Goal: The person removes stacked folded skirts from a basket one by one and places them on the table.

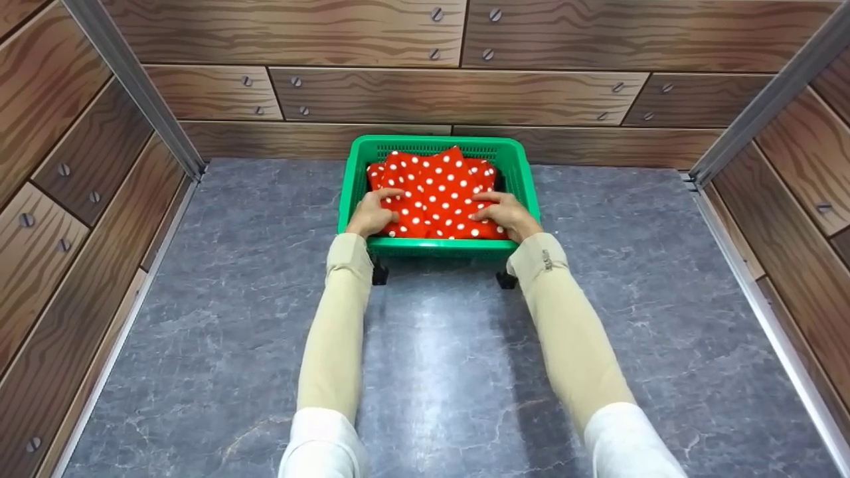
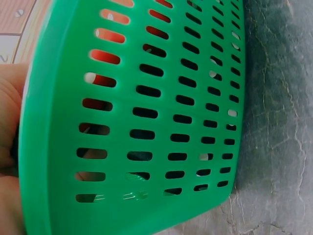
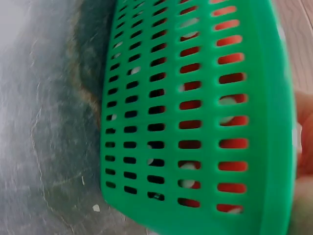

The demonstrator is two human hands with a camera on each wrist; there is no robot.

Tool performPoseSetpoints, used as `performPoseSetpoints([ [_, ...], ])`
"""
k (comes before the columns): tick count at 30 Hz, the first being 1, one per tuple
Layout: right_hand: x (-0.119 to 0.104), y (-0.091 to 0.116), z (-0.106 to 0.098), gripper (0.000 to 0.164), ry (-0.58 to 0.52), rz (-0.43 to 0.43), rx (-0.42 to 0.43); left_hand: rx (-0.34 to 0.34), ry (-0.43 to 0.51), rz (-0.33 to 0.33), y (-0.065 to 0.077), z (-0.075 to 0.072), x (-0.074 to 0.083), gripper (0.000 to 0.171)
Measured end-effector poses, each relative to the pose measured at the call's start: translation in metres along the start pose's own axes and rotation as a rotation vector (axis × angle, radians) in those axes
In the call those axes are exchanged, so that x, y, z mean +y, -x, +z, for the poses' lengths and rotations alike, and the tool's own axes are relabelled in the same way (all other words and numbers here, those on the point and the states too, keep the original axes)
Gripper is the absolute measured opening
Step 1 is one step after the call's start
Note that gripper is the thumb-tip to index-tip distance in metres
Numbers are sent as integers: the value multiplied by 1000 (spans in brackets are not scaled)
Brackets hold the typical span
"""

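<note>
A red cloth with white polka dots (image 1: 438, 189) lies bunched inside a green plastic basket (image 1: 438, 243). My left hand (image 1: 373, 212) reaches over the near left of the basket, its fingers and thumb extended onto the cloth. On the other side, my right hand (image 1: 508, 214) rests on the cloth with its fingers spread. Both wrists pass over the rim. In the left wrist view the slotted basket wall (image 2: 122, 127) hides most of that hand. Likewise, the basket wall (image 3: 205, 147) covers most of the right hand in its wrist view, with red cloth showing through the slots.
The basket stands on a grey marbled surface (image 1: 425, 372), close to a wood-patterned back wall (image 1: 458, 96). Wood-patterned side walls (image 1: 86, 232) flank it, with metal strips along the corners. Dark clips or feet (image 1: 507, 280) show below the basket's front.
</note>
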State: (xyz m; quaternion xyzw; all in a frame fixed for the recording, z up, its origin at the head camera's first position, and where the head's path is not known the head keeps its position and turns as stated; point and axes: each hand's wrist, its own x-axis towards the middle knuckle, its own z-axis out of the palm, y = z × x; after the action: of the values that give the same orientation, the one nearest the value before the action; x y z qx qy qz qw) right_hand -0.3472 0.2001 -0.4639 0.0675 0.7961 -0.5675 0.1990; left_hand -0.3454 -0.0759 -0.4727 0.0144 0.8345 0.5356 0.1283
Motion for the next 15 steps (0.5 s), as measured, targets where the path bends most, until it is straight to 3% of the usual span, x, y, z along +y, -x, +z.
performPoseSetpoints([
  [5, 1, 1, -1, 51, -9, -55, -36, 13, 59, 24, 3, -2, 0, 60],
  [15, -9, 7, -1, 58, -12, -186, 25, 63, 144, 69, 9, -4, 5, 77],
])
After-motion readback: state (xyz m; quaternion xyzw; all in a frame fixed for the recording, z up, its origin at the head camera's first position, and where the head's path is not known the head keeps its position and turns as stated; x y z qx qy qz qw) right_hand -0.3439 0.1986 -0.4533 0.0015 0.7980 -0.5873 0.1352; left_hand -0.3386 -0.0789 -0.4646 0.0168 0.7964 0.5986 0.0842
